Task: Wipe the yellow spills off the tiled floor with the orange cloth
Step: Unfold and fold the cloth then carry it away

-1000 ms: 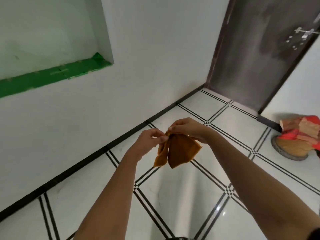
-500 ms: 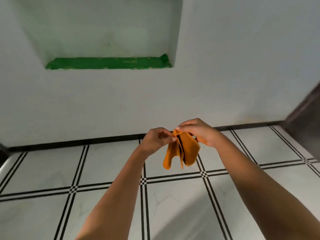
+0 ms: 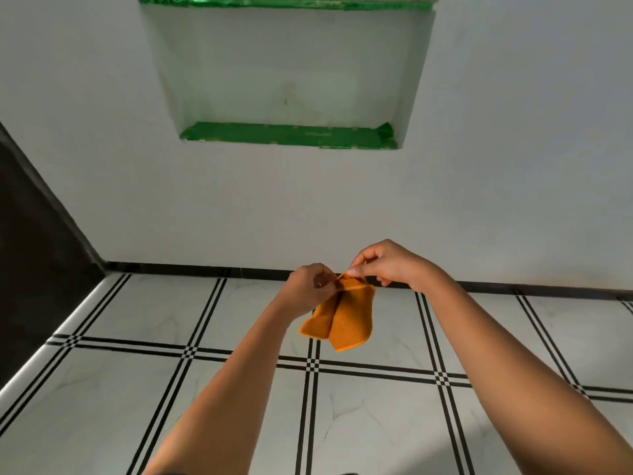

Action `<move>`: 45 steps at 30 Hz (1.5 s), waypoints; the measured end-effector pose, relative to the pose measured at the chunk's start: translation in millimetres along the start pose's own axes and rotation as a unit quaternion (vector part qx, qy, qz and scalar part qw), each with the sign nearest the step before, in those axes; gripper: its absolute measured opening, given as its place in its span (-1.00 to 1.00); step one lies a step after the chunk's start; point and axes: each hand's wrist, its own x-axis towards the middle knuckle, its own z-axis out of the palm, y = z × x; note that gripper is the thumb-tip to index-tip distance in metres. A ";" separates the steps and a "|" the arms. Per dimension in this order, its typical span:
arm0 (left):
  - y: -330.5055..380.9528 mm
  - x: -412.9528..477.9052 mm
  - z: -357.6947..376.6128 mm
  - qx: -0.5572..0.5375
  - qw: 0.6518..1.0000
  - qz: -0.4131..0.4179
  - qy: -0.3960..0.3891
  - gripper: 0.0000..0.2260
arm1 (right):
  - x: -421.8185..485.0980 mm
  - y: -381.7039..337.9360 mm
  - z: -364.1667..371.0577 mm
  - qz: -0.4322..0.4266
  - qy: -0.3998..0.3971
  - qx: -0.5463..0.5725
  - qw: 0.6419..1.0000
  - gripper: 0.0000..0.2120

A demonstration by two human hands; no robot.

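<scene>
Orange cloth hangs in the air between both hands, held up in front of the white wall and above the tiled floor, touching neither. Its top edge is gathered at the hands, and the rest droops in two folded lobes with stitched edges, the lower corners pointing down toward a crossing of the black grout lines.

The left hand is curled nearly closed, its fingers bunched around the upper left part of the cloth, thumb side pressed against the fabric. The right hand sits just beside it, slightly higher, and pinches the top corner of the cloth between thumb and forefinger; its other fingers are bent loosely and hold nothing. The two hands are almost touching at the cloth's top edge. Both forearms reach in from the bottom of the view, bare.

A recessed niche with a green-lined sill is set in the wall above the hands. A black skirting strip runs along the foot of the wall. A dark panel stands at the left edge. No yellow marks show on the visible tiles.
</scene>
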 end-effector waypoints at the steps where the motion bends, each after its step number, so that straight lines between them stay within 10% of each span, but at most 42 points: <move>1: -2.4 -0.3 -2.1 0.005 1.000 0.004 0.013 -0.91 | 1.8 -2.4 1.3 -0.007 0.008 -0.010 1.000 -0.90; 32: -4.2 -0.3 -38.3 0.093 0.995 -0.037 -0.026 -0.90 | 20.1 -15.5 35.8 -0.047 0.090 -0.038 0.994 -0.94; 38: -19.0 -1.9 -55.3 0.182 0.979 -0.090 -0.033 -0.88 | 26.8 -11.4 41.7 -0.050 0.127 0.106 0.985 -0.92; 45: -1.9 -2.1 -69.6 0.049 0.998 0.008 -0.037 -0.86 | 36.4 3.5 40.1 0.044 0.189 0.278 0.941 -0.78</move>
